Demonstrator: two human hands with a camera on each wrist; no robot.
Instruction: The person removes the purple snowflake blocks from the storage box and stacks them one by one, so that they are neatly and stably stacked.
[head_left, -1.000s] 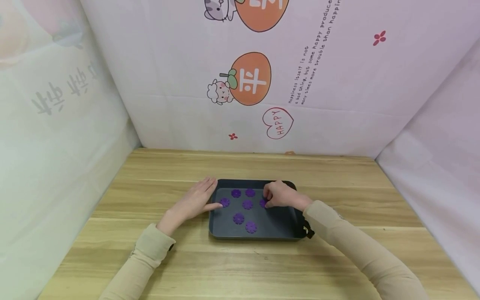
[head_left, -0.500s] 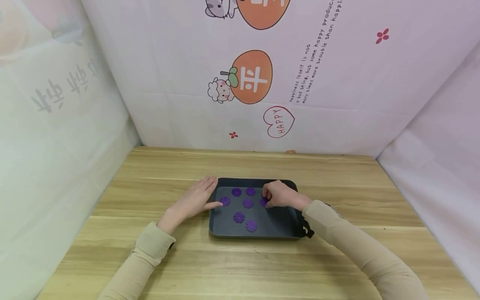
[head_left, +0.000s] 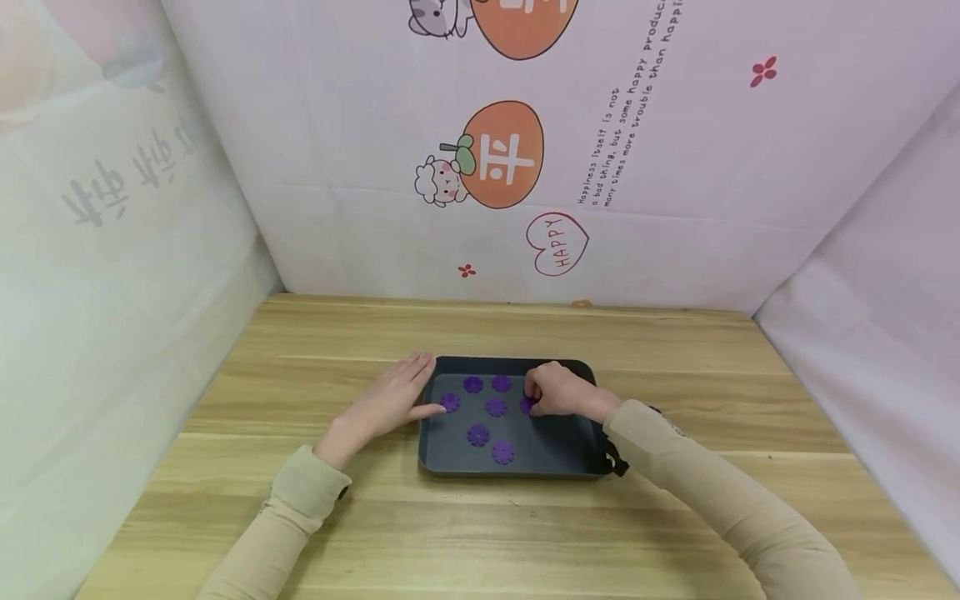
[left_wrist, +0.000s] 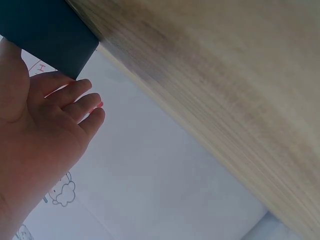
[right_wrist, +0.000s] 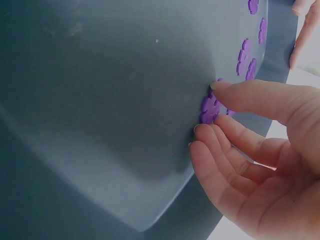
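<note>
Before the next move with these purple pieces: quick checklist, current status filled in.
1. Left hand against the tray at its left end: ok.
2. Right hand with thumb and fingertips at the edges of one purple piece: ok.
3. Held piece fully visible from the head view: not ok, the right hand covers part of it.
4. Held piece raised off the tray floor: cannot tell.
5. Left thumb clear of the leftmost piece: cannot tell, they meet in the head view.
</note>
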